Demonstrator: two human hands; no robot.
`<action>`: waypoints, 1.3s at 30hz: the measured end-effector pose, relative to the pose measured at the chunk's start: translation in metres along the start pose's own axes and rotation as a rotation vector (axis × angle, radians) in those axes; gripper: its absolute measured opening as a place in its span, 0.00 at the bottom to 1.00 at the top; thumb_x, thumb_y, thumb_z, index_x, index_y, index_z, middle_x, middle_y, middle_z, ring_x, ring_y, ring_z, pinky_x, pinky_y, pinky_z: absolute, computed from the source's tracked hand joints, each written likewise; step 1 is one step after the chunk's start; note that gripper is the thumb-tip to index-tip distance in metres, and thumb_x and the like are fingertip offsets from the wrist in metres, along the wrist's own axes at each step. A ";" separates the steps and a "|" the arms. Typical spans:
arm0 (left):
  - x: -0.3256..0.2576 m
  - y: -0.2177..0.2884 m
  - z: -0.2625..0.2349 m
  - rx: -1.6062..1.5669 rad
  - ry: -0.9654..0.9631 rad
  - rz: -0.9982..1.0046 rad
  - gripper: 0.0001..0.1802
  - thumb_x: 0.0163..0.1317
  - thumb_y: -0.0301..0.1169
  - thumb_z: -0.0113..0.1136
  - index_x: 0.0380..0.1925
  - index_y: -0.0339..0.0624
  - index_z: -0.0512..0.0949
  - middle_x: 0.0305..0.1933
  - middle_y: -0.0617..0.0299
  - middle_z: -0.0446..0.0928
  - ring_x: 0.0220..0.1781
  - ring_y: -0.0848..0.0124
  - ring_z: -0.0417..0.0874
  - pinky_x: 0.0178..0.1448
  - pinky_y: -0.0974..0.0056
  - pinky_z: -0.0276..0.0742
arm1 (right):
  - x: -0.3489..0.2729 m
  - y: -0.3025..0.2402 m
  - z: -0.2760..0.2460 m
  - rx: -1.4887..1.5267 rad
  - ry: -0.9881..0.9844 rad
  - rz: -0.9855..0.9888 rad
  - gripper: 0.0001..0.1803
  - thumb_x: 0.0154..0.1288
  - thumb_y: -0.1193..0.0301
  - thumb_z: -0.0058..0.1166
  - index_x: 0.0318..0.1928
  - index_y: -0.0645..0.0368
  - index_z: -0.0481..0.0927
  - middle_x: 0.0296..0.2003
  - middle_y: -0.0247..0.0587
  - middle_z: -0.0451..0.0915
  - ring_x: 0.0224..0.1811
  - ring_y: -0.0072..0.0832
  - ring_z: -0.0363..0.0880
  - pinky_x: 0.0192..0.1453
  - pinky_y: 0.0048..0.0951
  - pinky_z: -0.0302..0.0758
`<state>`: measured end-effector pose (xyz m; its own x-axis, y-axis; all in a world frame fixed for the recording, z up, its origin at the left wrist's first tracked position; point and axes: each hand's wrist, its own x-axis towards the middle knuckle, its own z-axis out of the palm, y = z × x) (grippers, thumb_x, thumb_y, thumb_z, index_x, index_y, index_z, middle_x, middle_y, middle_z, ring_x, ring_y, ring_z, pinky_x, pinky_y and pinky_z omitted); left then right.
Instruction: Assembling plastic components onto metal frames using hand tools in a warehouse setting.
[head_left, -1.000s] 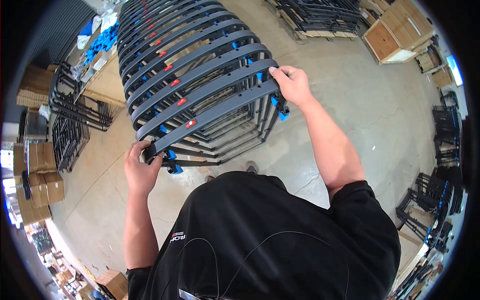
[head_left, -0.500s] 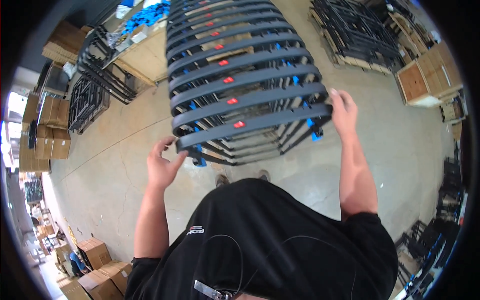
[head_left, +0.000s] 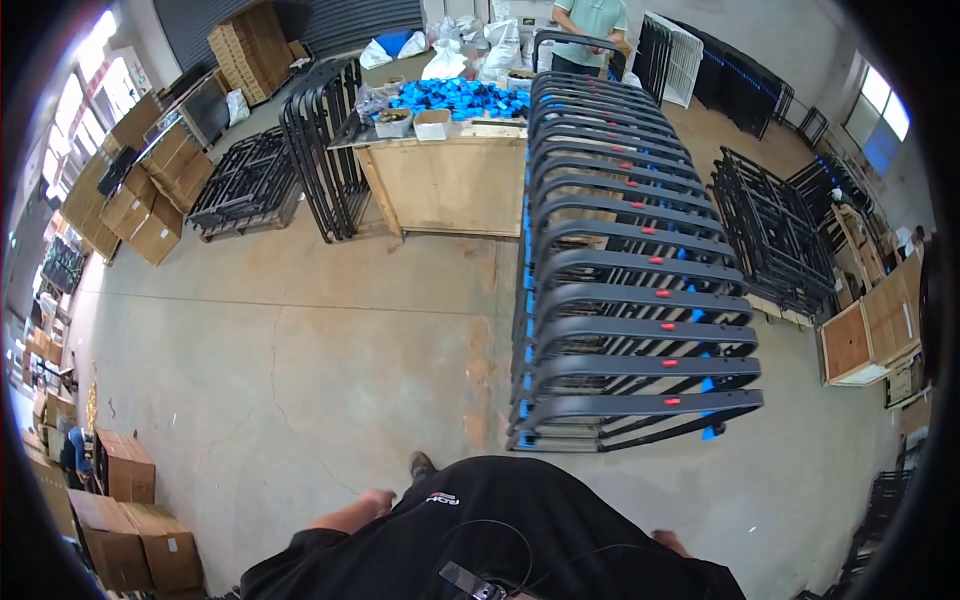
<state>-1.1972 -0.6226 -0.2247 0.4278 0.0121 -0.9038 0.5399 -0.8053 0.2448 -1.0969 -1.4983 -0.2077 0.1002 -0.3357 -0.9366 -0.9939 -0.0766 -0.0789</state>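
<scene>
A long row of dark grey metal frames with rounded corners [head_left: 650,405] stands to my front right, each bearing a small red piece on its top bar. Blue pieces [head_left: 707,385] show on the legs. My left hand [head_left: 378,502] hangs low by my body, apart from the frames, over the floor. Its fingers are too small and foreshortened to read. My right hand [head_left: 670,542] is at my right side, below the nearest frame and away from it, mostly covered by my black shirt. No held thing shows at either hand.
A wooden crate table [head_left: 450,185] carries a heap of blue parts [head_left: 462,97] and small boxes. Upright dark frames [head_left: 325,150] stand left of it. Pallets of stacked frames [head_left: 770,225] lie on both sides. Another person [head_left: 590,25] stands at the row's far end.
Both hands have left the nearest frame's top bar and dropped to my sides. The view has lifted and turned left; the row now stands to my right.
</scene>
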 end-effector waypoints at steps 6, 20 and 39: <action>-0.026 -0.156 -0.069 -0.168 0.038 -0.399 0.30 0.64 0.54 0.55 0.59 0.49 0.82 0.62 0.52 0.82 0.68 0.58 0.79 0.68 0.55 0.74 | -0.130 -0.067 0.260 -0.516 -0.034 -0.596 0.11 0.65 0.61 0.58 0.42 0.53 0.83 0.29 0.49 0.84 0.30 0.38 0.85 0.35 0.43 0.80; 0.022 -0.063 -0.443 -1.069 0.379 0.094 0.15 0.65 0.38 0.65 0.45 0.38 0.83 0.36 0.60 0.84 0.35 0.69 0.84 0.40 0.63 0.81 | -0.225 -0.348 0.683 -0.633 -0.143 -0.775 0.14 0.59 0.60 0.60 0.26 0.58 0.86 0.25 0.40 0.84 0.28 0.30 0.82 0.34 0.41 0.76; 0.063 -0.260 -0.640 -0.129 0.334 -0.362 0.26 0.67 0.48 0.57 0.60 0.48 0.80 0.55 0.51 0.85 0.59 0.56 0.85 0.59 0.54 0.82 | -0.239 -0.879 0.903 -0.538 0.037 -1.003 0.15 0.66 0.62 0.55 0.27 0.59 0.78 0.19 0.43 0.77 0.15 0.37 0.73 0.17 0.42 0.66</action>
<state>-0.8472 -0.0330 -0.1206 0.3942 0.4828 -0.7820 0.7724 -0.6351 -0.0027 -0.2881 -0.5030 -0.2231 0.8492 0.0777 -0.5224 -0.3171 -0.7159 -0.6220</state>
